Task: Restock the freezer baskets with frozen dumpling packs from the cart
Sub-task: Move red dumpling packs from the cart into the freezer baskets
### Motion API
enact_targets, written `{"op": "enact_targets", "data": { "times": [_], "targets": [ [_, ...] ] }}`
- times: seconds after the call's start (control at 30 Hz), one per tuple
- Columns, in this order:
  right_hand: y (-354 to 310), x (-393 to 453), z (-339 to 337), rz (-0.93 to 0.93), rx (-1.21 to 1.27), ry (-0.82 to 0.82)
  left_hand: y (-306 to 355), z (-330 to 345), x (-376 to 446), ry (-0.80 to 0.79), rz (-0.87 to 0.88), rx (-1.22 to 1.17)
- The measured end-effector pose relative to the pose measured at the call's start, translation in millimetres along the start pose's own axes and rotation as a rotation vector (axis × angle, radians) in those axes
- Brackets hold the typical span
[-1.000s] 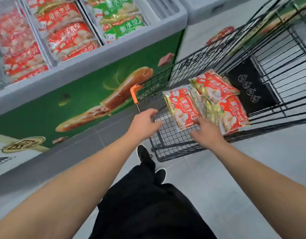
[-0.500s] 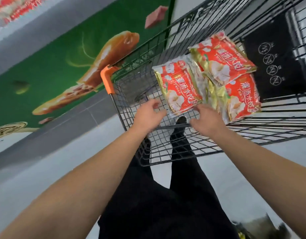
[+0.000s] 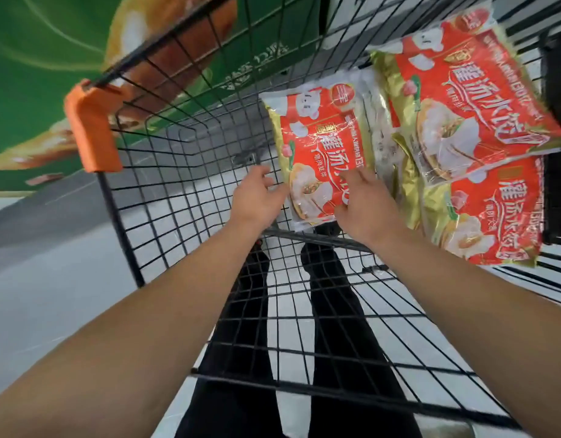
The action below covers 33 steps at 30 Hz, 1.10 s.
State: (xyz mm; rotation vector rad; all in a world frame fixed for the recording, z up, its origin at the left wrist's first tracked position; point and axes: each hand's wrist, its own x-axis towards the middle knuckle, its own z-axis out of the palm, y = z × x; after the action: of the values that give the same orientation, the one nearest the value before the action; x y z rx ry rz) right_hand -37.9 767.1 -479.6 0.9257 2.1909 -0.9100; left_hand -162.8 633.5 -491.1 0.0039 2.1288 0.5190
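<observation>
Three red-and-gold frozen dumpling packs lie in the black wire cart [image 3: 165, 197]. The nearest pack [image 3: 320, 143] sits left of the other two. A second pack [image 3: 469, 99] rests tilted on top at the upper right, and a third [image 3: 488, 216] lies below it. My left hand [image 3: 257, 197] is inside the cart at the nearest pack's left edge, fingers spread and touching it. My right hand [image 3: 364, 207] lies on that pack's lower right corner, fingers apart over its face. Neither hand has closed around the pack.
The cart's orange handle cap [image 3: 91, 128] is at the left. Behind the cart stands the freezer's green side panel [image 3: 36, 58] with a food picture. Grey floor [image 3: 51, 279] lies to the left. My black trouser legs [image 3: 336, 311] show through the cart's wire bottom.
The camera has dropped and moved in over the cart, and the freezer baskets have left the view. Both hands have moved forward into the cart onto the nearest pack.
</observation>
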Motion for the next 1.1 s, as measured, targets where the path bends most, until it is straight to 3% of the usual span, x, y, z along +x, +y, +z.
{"op": "enact_targets", "data": {
  "times": [0.27, 0.53, 0.73, 0.87, 0.93, 1.0, 1.1],
  "targets": [
    [15.6, 23.7, 23.1, -0.017, -0.139, -0.060, 0.1, 36.1, 58.6, 0.138, 0.020, -0.096],
    [19.4, 22.0, 22.5, -0.038, -0.163, -0.155, -2.9, 27.5, 56.1, -0.046, 0.107, 0.028],
    [15.6, 25.4, 25.5, -0.202, -0.342, -0.212, -28.9, 9.1, 20.7, -0.145, -0.132, -0.137],
    [3.0, 31.5, 28.9, -0.250, -0.320, -0.171, -47.1, 2.2, -2.8, -0.300, -0.229, -0.004],
    [2.9, 27.9, 30.8, -0.264, -0.230, -0.027, -50.8, -0.9, -2.8, -0.209, -0.149, 0.040],
    [8.2, 19.1, 34.3, -0.206, -0.104, 0.147, -48.0, -8.7, 1.2, 0.015, -0.014, 0.075],
    [20.1, 7.8, 41.8, -0.021, 0.078, 0.238, -33.2, -25.9, 14.0, 0.214, 0.125, 0.108]
  ]
}}
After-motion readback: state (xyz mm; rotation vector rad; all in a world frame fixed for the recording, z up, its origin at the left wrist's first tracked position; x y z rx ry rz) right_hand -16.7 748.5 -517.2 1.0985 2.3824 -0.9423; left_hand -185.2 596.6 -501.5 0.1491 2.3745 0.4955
